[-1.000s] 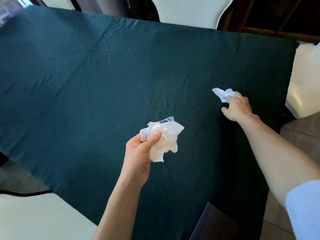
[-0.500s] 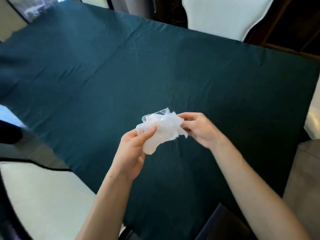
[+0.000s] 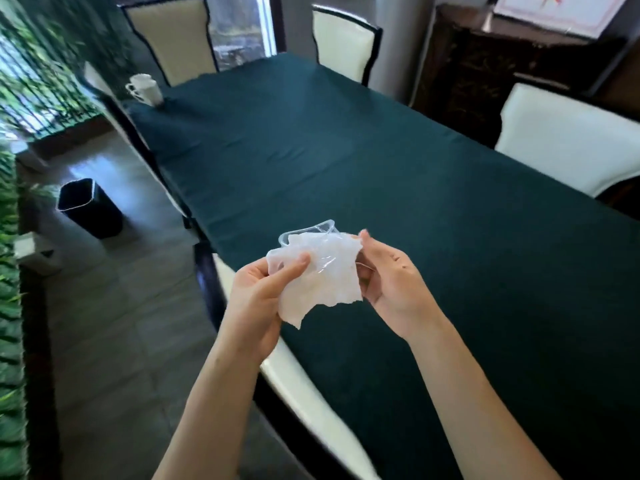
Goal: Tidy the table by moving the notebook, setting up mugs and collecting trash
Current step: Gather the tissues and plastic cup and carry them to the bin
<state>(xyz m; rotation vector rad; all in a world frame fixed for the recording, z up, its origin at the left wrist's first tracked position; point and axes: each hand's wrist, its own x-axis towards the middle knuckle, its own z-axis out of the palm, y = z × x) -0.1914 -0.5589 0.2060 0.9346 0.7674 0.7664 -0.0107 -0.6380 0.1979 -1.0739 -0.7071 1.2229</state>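
Observation:
A bundle of trash (image 3: pixel 317 271), crumpled white paper in clear plastic, hangs above the near left edge of the table (image 3: pixel 346 150). My left hand (image 3: pixel 258 299) pinches its left side with thumb on top. My right hand (image 3: pixel 388 282) holds its right side with the fingertips. Stacked white mugs (image 3: pixel 145 90) stand on the far left corner of the dark green tablecloth. No notebook is in view.
A black waste bin (image 3: pixel 88 207) stands on the floor left of the table. White chairs sit around the table: one tucked in below my hands (image 3: pixel 311 393), two at the far end (image 3: pixel 341 41), one on the right (image 3: pixel 568 140). Plants line the left wall.
My right hand brought its white scrap from the right over to the bundle and now holds the bundle with the left. The view has swung left, showing mugs and bin.

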